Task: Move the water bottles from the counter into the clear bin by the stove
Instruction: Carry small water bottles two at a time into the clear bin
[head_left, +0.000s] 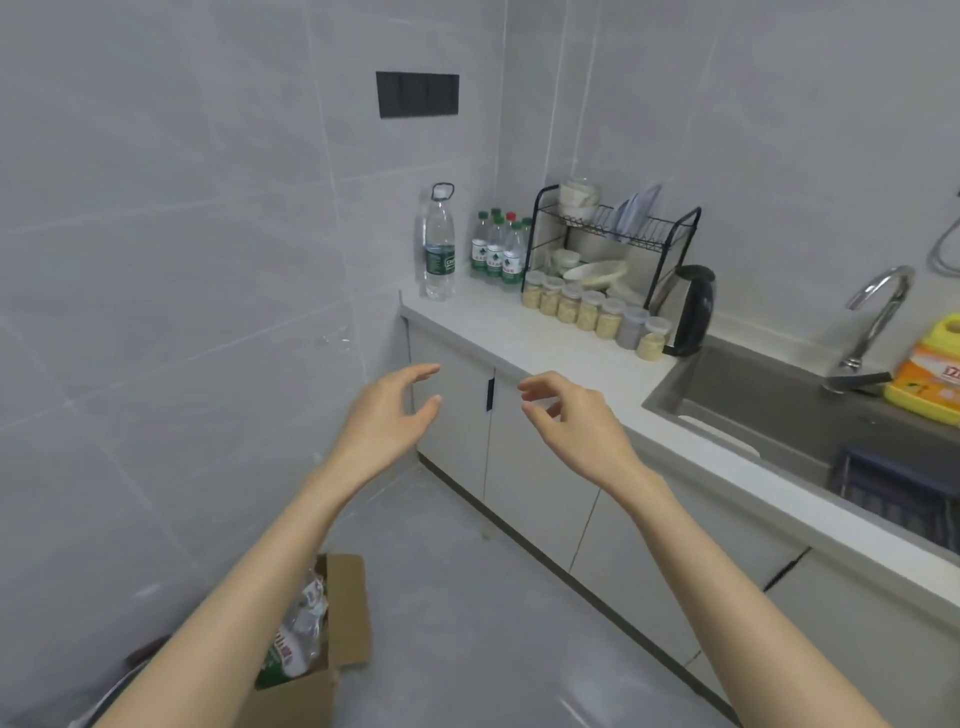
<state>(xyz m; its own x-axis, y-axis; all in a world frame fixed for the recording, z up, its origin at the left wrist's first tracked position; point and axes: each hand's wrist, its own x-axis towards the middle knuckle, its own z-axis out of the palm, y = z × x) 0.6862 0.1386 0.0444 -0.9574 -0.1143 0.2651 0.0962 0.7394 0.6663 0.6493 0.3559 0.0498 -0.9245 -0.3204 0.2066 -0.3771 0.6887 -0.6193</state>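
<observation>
A tall clear water bottle (439, 249) with a dark green label stands at the far left corner of the white counter (498, 332). Beside it, against the wall, stands a cluster of several small green-capped bottles (497, 252), one with a red cap. My left hand (392, 413) and my right hand (569, 415) are both raised in front of the cabinet doors, well short of the bottles, fingers loosely curved and holding nothing. No clear bin or stove is in view.
A black dish rack (613, 244) with bowls, a row of several small jars (592, 312) and a kettle (688, 312) crowd the counter's back. The sink (779, 410) and faucet (872, 322) lie to the right. A cardboard box (332, 649) with crushed bottles sits on the floor.
</observation>
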